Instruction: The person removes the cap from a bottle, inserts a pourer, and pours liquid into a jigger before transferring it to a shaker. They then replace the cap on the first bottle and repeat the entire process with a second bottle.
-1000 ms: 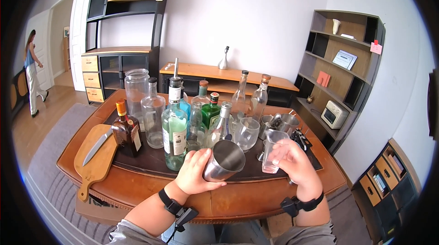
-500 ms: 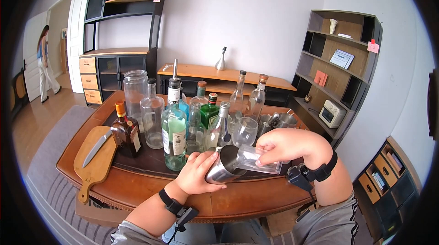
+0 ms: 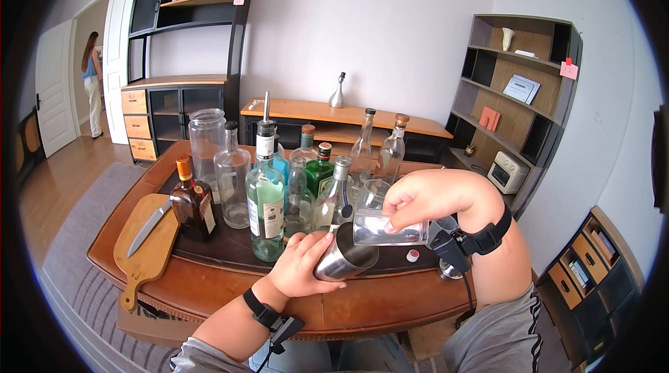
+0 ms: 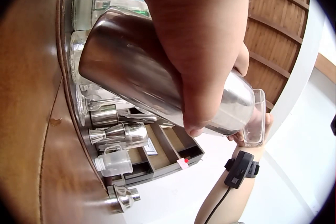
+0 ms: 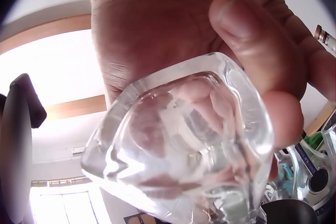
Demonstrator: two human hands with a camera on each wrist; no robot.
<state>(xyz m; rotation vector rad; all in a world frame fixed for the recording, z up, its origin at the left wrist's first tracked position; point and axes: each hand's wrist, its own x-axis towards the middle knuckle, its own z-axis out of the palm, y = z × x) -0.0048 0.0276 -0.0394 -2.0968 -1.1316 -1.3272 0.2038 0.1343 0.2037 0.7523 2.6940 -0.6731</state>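
Here the right hand (image 3: 425, 199) tips a glass (image 3: 387, 228), apparently empty, over the shaker (image 3: 343, 261).

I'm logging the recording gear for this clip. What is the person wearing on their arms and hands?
Both hands are bare, no gloves or rings visible. The left hand and right hand each have a black wrist strap carrying a small black camera unit with a thin black cable. Grey short sleeves cover the upper arms; the right one shows dark side stripes.
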